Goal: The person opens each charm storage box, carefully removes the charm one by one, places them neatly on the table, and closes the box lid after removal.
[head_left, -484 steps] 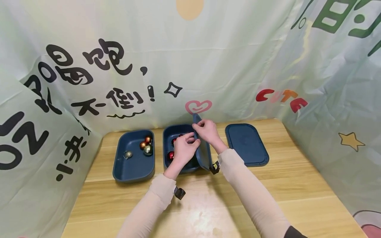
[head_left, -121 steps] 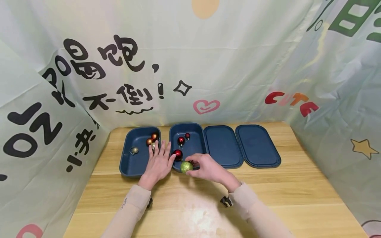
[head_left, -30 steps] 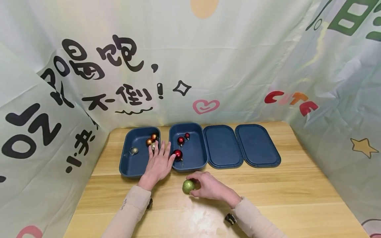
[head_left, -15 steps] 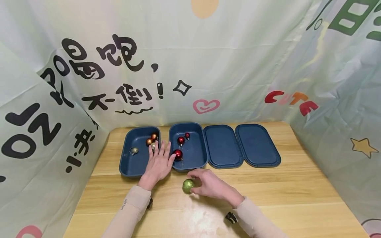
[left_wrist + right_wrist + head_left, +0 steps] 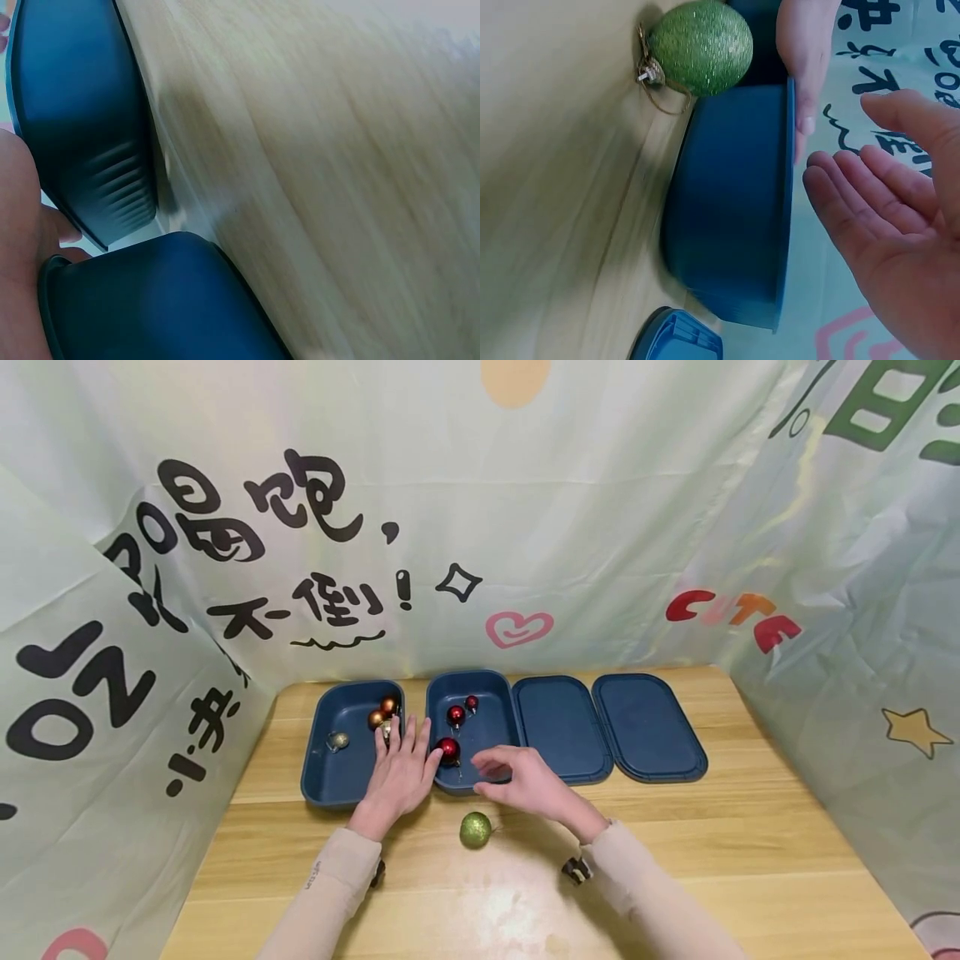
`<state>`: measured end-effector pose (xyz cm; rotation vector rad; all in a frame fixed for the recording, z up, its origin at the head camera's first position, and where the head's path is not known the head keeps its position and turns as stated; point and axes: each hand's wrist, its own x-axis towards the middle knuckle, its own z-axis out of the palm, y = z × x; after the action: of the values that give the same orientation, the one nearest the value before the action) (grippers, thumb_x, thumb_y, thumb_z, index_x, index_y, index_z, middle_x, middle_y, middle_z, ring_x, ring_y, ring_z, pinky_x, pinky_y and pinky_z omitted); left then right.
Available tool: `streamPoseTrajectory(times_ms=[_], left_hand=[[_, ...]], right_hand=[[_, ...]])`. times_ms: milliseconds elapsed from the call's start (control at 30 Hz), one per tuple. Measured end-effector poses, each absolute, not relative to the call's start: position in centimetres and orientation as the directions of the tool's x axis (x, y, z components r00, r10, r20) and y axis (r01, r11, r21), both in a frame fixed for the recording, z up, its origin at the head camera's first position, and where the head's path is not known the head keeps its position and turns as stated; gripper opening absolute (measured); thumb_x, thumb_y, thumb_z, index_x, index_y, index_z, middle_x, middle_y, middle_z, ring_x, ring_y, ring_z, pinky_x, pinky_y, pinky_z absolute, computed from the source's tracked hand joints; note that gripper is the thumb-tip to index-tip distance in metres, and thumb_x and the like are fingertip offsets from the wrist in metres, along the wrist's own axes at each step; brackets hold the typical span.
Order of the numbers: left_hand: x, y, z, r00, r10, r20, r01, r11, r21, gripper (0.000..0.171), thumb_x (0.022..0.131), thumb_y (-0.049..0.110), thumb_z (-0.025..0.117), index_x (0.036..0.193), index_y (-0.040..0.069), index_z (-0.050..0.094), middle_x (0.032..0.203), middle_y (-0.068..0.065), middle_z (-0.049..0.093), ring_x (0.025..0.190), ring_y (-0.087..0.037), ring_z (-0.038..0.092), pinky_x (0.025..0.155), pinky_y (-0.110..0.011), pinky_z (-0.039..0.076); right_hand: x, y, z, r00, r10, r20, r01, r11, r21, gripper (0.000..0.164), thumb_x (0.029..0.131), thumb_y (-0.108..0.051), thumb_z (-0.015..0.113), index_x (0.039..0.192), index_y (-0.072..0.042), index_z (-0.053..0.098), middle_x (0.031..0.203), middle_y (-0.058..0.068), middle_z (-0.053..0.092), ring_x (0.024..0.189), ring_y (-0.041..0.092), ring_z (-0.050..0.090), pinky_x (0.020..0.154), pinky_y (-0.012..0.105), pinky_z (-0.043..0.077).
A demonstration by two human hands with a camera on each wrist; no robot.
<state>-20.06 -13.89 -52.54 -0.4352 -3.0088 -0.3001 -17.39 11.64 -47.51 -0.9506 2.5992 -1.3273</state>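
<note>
Though earlier in grip (image 5: 527, 781), bauble (image 5: 475, 831) loose.

The right hand (image 5: 528, 783), at the green ball (image 5: 476, 830) half a second ago, is now off it, over the near end of the box (image 5: 491, 727) beside the left hand (image 5: 400, 770). The ball, pinched in the right hand earlier, now lies on the worktop (image 5: 750, 860), nearer the person than that hand. The nearer lid (image 5: 562, 722), at first raised between both hands, now lies flat, right of the right hand.

Wooden table (image 5: 697, 852): two blue boxes (image 5: 491, 722), two blue lids (image 5: 562, 727) alongside, glittery green ball (image 5: 476, 831) in front.
</note>
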Motion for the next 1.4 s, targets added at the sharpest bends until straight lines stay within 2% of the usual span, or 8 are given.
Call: streamPoseTrajectory(times_ms=[233, 367, 567, 1033, 1200, 1400], left_hand=[[-20.1, -13.9, -52.5, -0.961, 0.264, 0.078, 0.274, 0.942, 0.191, 0.066, 0.115, 0.048, 0.024, 0.169, 0.011, 0.021, 0.174, -0.023, 0.022, 0.162, -0.050, 0.009, 0.128, -0.069, 0.004], [-20.2, -14.0, -52.5, -0.962, 0.265, 0.070, 0.274, 0.940, 0.204, 0.066, 0.115, 0.048, 0.023, 0.170, 0.011, 0.020, 0.175, -0.022, 0.019, 0.162, -0.050, 0.008, 0.128, -0.069, 0.002], [-20.2, -13.9, -52.6, -0.958, 0.270, 0.094, 0.283, 0.938, 0.198, 0.066, 0.115, 0.047, 0.025, 0.169, 0.009, 0.024, 0.174, -0.023, 0.021, 0.162, -0.051, 0.010, 0.128, -0.071, 0.005], [-20.1, -13.9, -52.5, -0.960, 0.267, 0.091, 0.279, 0.945, 0.170, 0.062, 0.116, 0.043, 0.022, 0.169, 0.011, 0.024, 0.173, -0.022, 0.024, 0.162, -0.051, 0.011, 0.128, -0.069, 0.007], [-20.2, -13.9, -52.7, -0.957, 0.269, 0.110, 0.285, 0.943, 0.172, 0.061, 0.116, 0.042, 0.024, 0.168, 0.010, 0.026, 0.172, -0.022, 0.027, 0.161, -0.051, 0.014, 0.128, -0.069, 0.008], [-20.2, -14.0, -52.6, -0.958, 0.270, 0.100, 0.284, 0.941, 0.182, 0.062, 0.116, 0.043, 0.023, 0.168, 0.010, 0.026, 0.173, -0.022, 0.025, 0.161, -0.051, 0.013, 0.128, -0.069, 0.006]], right_hand=[[-19.5, 10.7, -47.6, -0.831, -0.536, 0.148, -0.413, 0.416, -0.811, 0.036, 0.094, -0.017, 0.080, 0.126, -0.005, 0.073, 0.119, 0.018, 0.076, 0.106, 0.027, 0.075, 0.095, 0.045, 0.061], [-20.7, 10.1, -47.9, -0.833, -0.539, 0.127, -0.396, 0.420, -0.817, 0.034, 0.094, -0.015, 0.080, 0.125, -0.002, 0.073, 0.118, 0.021, 0.076, 0.103, 0.026, 0.075, 0.092, 0.040, 0.062], [-22.3, 9.4, -48.3, -0.849, -0.520, 0.094, -0.371, 0.460, -0.807, 0.035, 0.093, -0.013, 0.080, 0.123, 0.002, 0.072, 0.113, 0.021, 0.077, 0.098, 0.023, 0.075, 0.088, 0.033, 0.062], [-24.2, 7.3, -50.0, -0.871, -0.489, 0.051, -0.327, 0.500, -0.802, 0.037, 0.089, -0.007, 0.083, 0.122, 0.004, 0.072, 0.109, 0.018, 0.078, 0.096, 0.026, 0.076, 0.087, 0.032, 0.062], [-24.6, 6.8, -50.4, -0.881, -0.472, 0.032, -0.313, 0.531, -0.787, 0.037, 0.088, -0.008, 0.083, 0.122, 0.002, 0.072, 0.108, 0.016, 0.078, 0.095, 0.024, 0.076, 0.088, 0.033, 0.062], [-24.9, 6.4, -50.7, -0.889, -0.458, 0.016, -0.307, 0.569, -0.763, 0.040, 0.088, -0.011, 0.084, 0.125, 0.002, 0.072, 0.109, 0.015, 0.078, 0.097, 0.023, 0.077, 0.089, 0.033, 0.062]])
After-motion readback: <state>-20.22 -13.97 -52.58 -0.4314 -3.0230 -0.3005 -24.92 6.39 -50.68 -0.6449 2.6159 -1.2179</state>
